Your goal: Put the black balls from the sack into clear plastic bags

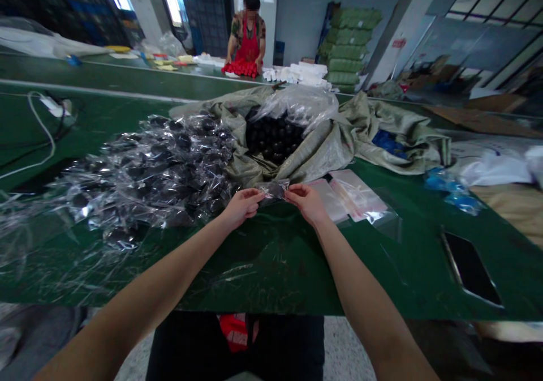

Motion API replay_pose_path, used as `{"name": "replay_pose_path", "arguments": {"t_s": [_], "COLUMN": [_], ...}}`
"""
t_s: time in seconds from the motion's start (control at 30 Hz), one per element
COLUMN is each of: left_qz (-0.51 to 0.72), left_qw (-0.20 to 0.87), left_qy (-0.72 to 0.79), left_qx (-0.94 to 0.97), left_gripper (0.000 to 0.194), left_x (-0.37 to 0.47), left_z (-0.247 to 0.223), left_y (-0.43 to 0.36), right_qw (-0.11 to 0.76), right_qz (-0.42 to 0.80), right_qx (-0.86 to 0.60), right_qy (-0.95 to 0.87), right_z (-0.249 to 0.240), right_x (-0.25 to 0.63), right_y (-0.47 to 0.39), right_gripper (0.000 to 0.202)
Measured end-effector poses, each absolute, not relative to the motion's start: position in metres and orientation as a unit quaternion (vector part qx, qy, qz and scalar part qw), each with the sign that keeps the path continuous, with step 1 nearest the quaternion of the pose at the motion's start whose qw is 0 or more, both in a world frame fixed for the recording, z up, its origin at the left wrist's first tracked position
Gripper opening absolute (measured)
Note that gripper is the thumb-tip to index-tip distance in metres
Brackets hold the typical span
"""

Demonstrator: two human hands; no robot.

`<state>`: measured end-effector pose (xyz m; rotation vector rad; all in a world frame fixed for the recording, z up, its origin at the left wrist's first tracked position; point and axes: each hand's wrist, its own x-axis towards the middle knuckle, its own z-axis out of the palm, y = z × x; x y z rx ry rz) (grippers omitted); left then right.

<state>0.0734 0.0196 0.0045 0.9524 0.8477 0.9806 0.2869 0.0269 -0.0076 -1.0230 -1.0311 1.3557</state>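
Observation:
Between my two hands a small clear plastic bag is stretched, with something dark inside. My left hand pinches its left end, and my right hand pinches the right end. Just beyond lies an open woven sack full of round black pieces, with clear plastic film over its far edge. A large heap of clear-bagged black pieces spreads to the left. Flat clear bags lie in stacks beside my right hand.
A phone lies near the table's right front edge. Blue bagged items and another woven sack are on the right. White cable runs at the left. Across the green table, a co-worker handles red pieces.

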Motion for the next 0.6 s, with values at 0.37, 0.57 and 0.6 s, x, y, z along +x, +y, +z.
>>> {"name": "replay_pose_path", "arguments": {"t_s": [0.37,0.57,0.6], "left_qz": [0.397,0.561,0.569], "left_qw": [0.587,0.413,0.353], "left_qy": [0.439,0.507,0.542], "left_qx": [0.552,0.508,0.508], "left_gripper": [0.034,0.031,0.028], "left_x": [0.076,0.028,0.016], "left_z": [0.031,0.078,0.086], "left_y": [0.014,0.076,0.092], "right_qw": [0.553,0.550,0.548], "right_qz": [0.621,0.573,0.552], "right_qx": [-0.382,-0.423,-0.436], "right_qy": [-0.404,-0.437,-0.453], "right_z": [0.001,0.002,0.001], "right_x": [0.273,0.276,0.278], "right_y": [0.017,0.020,0.021], "right_gripper": [0.033,0.033,0.031]}}
